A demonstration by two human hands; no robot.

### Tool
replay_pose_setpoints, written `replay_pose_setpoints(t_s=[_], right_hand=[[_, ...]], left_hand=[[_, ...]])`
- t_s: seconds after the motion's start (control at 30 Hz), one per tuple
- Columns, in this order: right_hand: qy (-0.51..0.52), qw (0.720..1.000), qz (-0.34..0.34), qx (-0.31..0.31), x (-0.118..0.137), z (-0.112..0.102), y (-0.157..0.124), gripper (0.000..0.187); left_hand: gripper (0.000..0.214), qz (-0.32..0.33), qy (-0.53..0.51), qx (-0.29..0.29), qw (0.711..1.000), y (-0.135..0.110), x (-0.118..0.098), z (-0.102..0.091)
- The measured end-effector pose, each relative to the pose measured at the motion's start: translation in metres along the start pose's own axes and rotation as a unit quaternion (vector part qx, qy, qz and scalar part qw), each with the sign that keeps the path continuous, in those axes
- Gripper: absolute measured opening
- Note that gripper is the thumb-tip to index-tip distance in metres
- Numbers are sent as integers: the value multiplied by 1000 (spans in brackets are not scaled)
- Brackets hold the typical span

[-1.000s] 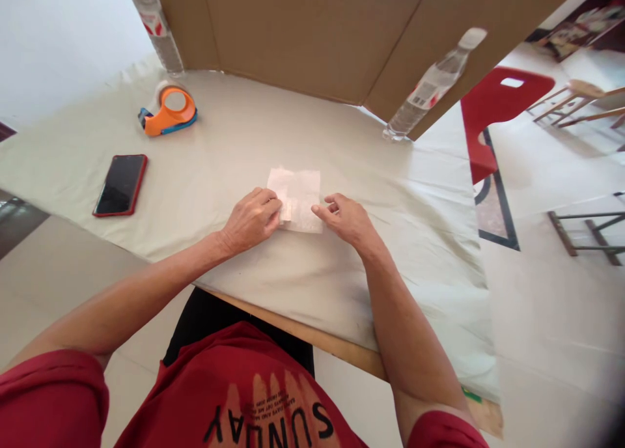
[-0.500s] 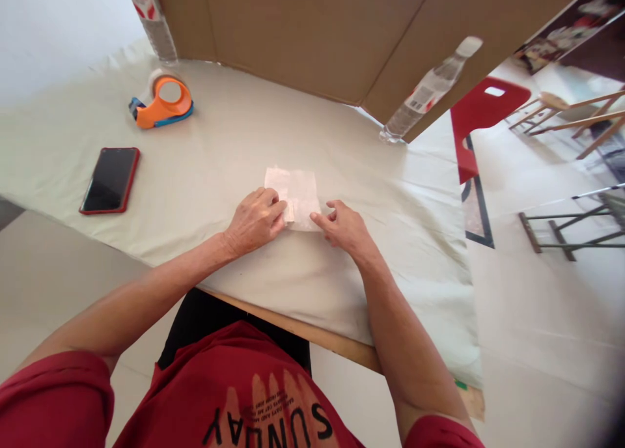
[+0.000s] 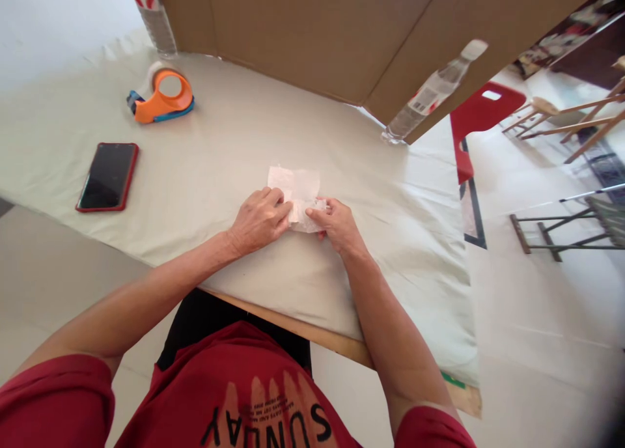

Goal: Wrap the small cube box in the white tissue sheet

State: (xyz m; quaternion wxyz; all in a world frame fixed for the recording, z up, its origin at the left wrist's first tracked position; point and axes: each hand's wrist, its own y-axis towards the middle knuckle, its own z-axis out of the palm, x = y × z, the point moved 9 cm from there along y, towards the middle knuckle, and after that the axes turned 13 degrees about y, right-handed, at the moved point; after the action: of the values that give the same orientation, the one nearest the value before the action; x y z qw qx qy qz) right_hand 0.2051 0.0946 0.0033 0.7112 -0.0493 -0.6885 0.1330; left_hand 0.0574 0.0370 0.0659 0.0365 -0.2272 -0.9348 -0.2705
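A thin whitish sheet [image 3: 305,182], which looks like tissue paper, lies creased on the cloth-covered table. My left hand [image 3: 263,219] is closed on its left part, with the fingers curled and the thumb against the paper. At the lower right corner, my right hand [image 3: 339,223] pinches the sheet between thumb and fingers, and the edge there is crumpled and slightly raised. The near part of the sheet shows folds between the two hands. Parts of it are hidden under the left fingers.
To the left lies a phone [image 3: 108,176] in a red case, and beyond it an orange tape dispenser [image 3: 168,103]. A cardboard panel [image 3: 303,38] stands at the back, with a water bottle [image 3: 434,90] at its right and another bottle [image 3: 159,21] at its left.
My right hand has moved slightly left and closed on the lower right corner of the sheet, which is now crumpled. My left hand stays on the left part.
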Motion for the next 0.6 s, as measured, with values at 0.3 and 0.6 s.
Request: replay_pose_setpoints(t_s=[0.3, 0.6], right_hand=[[-26, 999, -31, -1, 14, 17, -1, 49], [-84, 995, 33, 49, 5, 11, 10, 29]], left_hand=[[16, 6, -12, 45, 999, 5, -1, 3], [17, -2, -36, 49, 998, 4, 0, 4]])
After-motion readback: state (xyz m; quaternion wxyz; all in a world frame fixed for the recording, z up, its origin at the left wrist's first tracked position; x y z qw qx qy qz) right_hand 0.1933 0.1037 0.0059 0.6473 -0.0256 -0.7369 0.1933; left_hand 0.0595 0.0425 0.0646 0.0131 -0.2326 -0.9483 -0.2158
